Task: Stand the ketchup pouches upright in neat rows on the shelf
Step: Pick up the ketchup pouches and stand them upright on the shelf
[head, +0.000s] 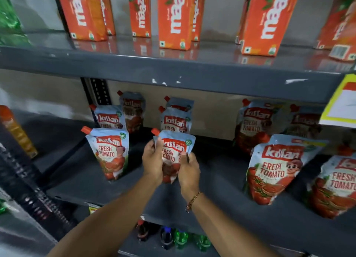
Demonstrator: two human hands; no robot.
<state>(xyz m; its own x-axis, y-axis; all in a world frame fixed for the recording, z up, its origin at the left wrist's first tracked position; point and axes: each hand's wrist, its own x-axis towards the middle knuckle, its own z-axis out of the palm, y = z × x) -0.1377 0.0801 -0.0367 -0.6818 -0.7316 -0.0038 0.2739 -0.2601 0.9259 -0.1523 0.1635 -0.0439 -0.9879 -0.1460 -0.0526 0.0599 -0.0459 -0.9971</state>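
Both hands hold one ketchup pouch [174, 150] upright at the front of the middle row on the grey shelf [82, 179]. My left hand [153, 161] grips its left edge below the red spout. My right hand [187, 169] grips its lower right side. Two more pouches [176, 120] stand behind it in a row. To the left, another row of three pouches stands upright, with its front pouch [110, 152] near the shelf edge. Larger pouches [275, 166] stand on the right, leaning slightly.
Orange juice cartons [175, 16] line the shelf above, over a thick grey shelf lip [173, 77]. A yellow price tag [341, 104] hangs at the right. Bottles [179, 237] sit on the shelf below. An orange carton [17, 131] stands at far left.
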